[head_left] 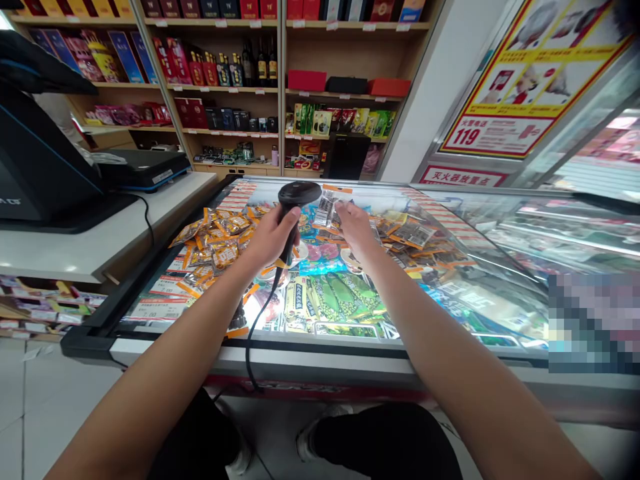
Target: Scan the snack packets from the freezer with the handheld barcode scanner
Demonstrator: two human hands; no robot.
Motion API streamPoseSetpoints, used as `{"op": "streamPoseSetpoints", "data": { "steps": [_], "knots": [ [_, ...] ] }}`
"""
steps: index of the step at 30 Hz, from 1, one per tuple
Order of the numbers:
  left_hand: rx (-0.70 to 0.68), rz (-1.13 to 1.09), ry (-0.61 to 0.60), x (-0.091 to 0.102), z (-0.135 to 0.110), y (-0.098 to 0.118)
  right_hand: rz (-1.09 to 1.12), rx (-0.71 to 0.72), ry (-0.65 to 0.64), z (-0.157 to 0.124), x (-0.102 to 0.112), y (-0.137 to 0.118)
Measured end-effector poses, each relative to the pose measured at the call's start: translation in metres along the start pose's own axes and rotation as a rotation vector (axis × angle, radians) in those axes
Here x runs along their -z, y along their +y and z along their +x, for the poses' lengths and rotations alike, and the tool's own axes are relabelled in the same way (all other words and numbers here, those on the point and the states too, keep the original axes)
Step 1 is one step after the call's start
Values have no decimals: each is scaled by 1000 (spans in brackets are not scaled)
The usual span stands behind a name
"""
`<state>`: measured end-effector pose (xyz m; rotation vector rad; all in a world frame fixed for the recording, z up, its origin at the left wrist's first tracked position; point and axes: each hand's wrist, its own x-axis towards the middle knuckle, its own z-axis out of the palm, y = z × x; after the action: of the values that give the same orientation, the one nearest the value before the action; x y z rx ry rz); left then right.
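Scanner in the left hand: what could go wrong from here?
Cord hangs over the front edge of the freezer; it might snag and tug the scanner from the left hand.
The left pile lies loose near the rim; packs could slide off.
The right hand overlaps its packet, perhaps hiding print.

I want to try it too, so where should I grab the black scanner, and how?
The scanner stands roughly upright, wide head on top, so the slim handle below is probably best. Come from its left, where the left hand holds it, and wrap around it above the cable hanging from the bottom.
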<state>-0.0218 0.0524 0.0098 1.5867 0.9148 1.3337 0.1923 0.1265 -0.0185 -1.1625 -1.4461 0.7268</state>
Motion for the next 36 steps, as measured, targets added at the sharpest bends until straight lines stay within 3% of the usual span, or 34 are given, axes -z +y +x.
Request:
{"op": "streamPoseSetpoints", "data": {
  "steps": [5,13,18,22,26,29,31,33,36],
  "knots": [
    [6,43,-105,-1,-2,-7,-17,-19,1,-3,2,-4],
    [48,44,-157,-1,-4,-7,-80,103,-38,-3,1,-4],
    [72,27,-152,-4,-5,-5,-74,91,-28,-3,-2,-7],
    [71,-19,-17,-4,-2,2,-126,194,90,4,13,-14],
    [78,-55,227,4,4,9,-553,319,225,4,44,-29],
    [95,-84,412,14,10,11,-996,74,89,-1,56,-36],
    [107,-103,468,20,13,11,-1154,-62,-41,-5,54,-37],
    [108,-117,480,22,15,11,-1180,3,-84,-10,44,-38],
    [113,-112,478,19,14,13,-994,325,-133,-22,16,-42]
  ]
}}
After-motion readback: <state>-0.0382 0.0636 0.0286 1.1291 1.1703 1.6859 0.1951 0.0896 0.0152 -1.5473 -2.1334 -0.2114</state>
